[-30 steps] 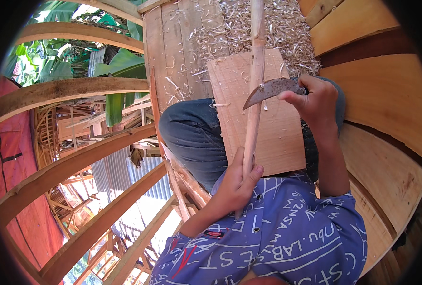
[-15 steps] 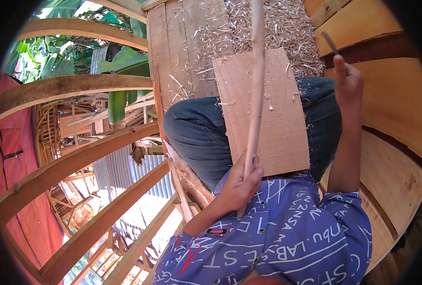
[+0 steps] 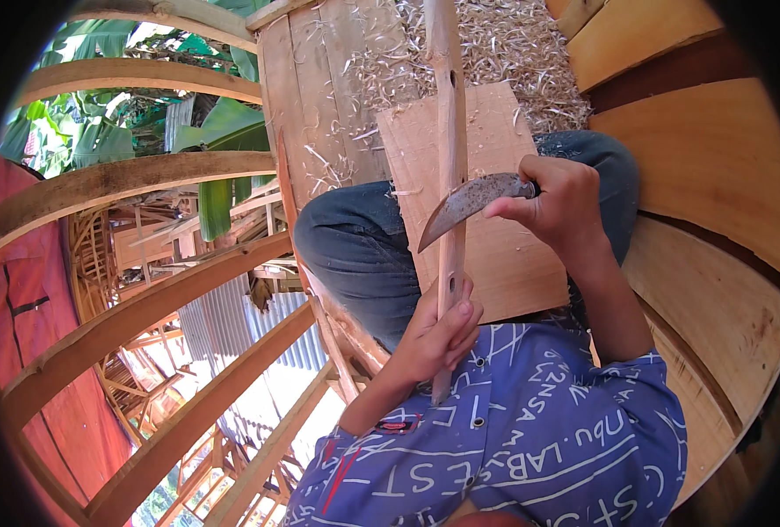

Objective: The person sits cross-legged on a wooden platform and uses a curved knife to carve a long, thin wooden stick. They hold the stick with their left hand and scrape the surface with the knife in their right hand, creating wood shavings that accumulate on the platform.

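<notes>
A long pale wooden pole with dark slots along it runs from my chest away past my knees. My left hand is closed around its near end. In my right hand is a knife with a broad, curved, stained blade; the fingers wrap its dark handle, which is mostly hidden. The blade lies across the pole from the right, its tip pointing left and toward me. Whether the edge touches the wood I cannot tell. A flat wooden board rests on my lap beneath the pole.
Curly wood shavings heap on the plank floor beyond my legs. Curved wooden slats form an open railing on the left, with leaves and corrugated sheet outside. Wide wooden panels stand close on the right.
My right hand has come left and nearer with the knife, bringing the blade over the pole. The pole has turned, showing slots on its upper face, and shifted slightly left.
</notes>
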{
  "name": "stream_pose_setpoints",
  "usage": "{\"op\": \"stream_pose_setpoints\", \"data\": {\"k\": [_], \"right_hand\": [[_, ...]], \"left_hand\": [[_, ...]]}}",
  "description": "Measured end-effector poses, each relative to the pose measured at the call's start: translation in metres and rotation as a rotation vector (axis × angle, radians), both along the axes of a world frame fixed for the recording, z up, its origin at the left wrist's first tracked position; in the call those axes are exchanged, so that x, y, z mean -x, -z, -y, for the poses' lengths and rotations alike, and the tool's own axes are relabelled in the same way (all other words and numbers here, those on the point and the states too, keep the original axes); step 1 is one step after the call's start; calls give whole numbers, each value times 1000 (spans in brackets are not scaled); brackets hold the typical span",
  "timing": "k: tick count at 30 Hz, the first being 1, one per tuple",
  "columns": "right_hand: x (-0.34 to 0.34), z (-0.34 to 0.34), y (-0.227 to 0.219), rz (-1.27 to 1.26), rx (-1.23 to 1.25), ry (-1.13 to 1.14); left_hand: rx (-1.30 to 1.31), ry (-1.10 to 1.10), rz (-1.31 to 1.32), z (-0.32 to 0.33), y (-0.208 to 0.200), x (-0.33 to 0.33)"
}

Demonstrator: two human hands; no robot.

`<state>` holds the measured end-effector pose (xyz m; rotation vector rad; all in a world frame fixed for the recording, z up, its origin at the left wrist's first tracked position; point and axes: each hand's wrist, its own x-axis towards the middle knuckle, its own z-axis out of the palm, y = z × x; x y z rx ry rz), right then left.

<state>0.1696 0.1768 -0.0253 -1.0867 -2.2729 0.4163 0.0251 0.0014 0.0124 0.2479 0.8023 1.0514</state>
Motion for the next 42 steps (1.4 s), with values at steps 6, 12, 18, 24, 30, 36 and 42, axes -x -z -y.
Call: {"op": "stream_pose_setpoints", "data": {"k": [6, 12, 18, 24, 30, 36, 42], "right_hand": [[-1, -10, -7, 10, -74, 13], [-2, -20, -12, 4, -45, 45], [-28, -88, 12, -69, 111, 443], [-61, -84, 5, -215, 373, 384], [-15, 8, -16, 41, 306, 59], [-12, 1, -14, 95, 180, 63], [-19, -23, -5, 122, 50, 132]], "left_hand": [[3, 5, 27, 1, -5, -5], [-25, 3, 63, 5, -1, -8], [0, 110, 0, 12, -5, -18], [-1, 15, 7, 9, 5, -5], [-21, -12, -596, -6, 7, 2], [-123, 54, -962, -7, -1, -2], [-96, 129, -971, 0, -4, -10]]}}
